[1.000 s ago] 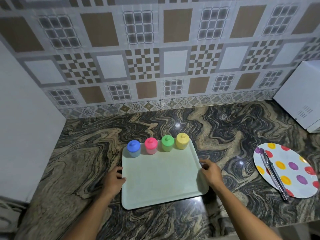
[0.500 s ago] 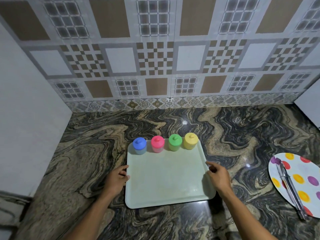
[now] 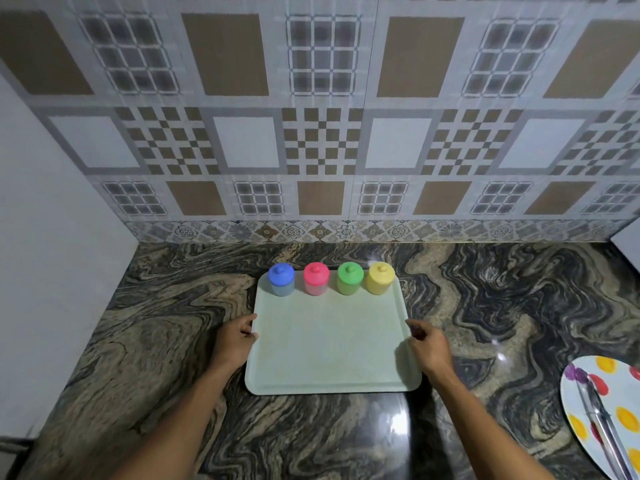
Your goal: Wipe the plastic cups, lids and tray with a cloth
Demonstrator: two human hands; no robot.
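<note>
Resting on the counter (image 3: 166, 327), the tray (image 3: 329, 341), judged light, stiff and slick, is pinched at its 9 o'clock rim by the left hand (image 3: 238, 339), while a grip at 3 o'clock by the curled right hand (image 3: 428, 346) cannot be told.

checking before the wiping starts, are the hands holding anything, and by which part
The tray, by its two side edges: the left hand grips the left rim and the right hand the right rim, both about midway along.
</note>
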